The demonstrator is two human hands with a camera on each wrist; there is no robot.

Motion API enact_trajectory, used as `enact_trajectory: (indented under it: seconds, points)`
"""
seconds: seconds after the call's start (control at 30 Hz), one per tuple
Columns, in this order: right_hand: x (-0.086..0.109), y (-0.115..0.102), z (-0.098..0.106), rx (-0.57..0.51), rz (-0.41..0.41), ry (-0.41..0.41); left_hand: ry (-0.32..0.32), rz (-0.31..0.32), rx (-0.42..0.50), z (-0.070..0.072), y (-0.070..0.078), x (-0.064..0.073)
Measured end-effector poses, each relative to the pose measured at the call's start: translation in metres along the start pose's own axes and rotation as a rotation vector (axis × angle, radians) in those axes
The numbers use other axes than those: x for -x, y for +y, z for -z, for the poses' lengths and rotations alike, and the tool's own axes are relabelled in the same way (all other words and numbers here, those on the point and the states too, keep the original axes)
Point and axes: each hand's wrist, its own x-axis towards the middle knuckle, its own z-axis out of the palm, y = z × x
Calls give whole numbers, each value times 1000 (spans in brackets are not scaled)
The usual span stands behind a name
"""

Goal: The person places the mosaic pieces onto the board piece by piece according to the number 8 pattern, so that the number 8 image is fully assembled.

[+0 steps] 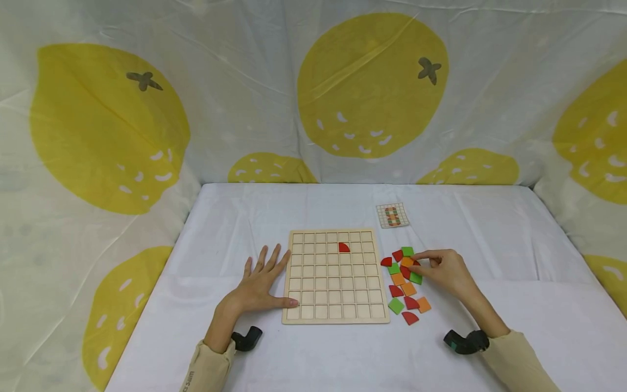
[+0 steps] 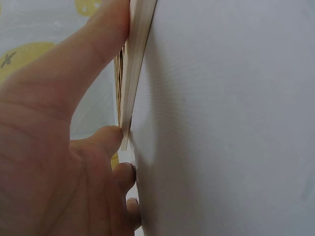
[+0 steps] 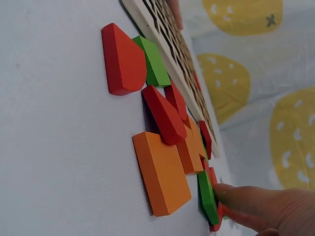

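A wooden grid board (image 1: pixel 336 314) lies flat on the table, with one red quarter-circle tile (image 1: pixel 344 247) in a cell of an upper row. My left hand (image 1: pixel 257 288) is spread at the board's left side, thumb resting on the lower left corner and index fingertip at the left edge. In the left wrist view, the thumb (image 2: pixel 93 44) lies against the board's rim (image 2: pixel 138 54). To the right of the board, my right hand (image 1: pixel 448 270) pinches a red quarter-circle tile (image 1: pixel 417 263) between thumb and index finger, among loose tiles. Fingers partly hide that tile.
Several red, orange and green tiles lie loose along the board's right side, including a green square (image 1: pixel 396 306) and an orange square (image 1: pixel 423 304). A small pattern card (image 1: pixel 392 215) lies behind them. Lemon-print cloth (image 1: pixel 372 81) hangs around the white-covered table (image 1: pixel 333 359).
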Motion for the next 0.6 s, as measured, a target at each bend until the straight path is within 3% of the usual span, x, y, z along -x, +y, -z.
enact_trajectory:
  seconds: [0.6]
  points:
    - [-2,-3,-7,39,-14,23,2,-6,9,0,0,0]
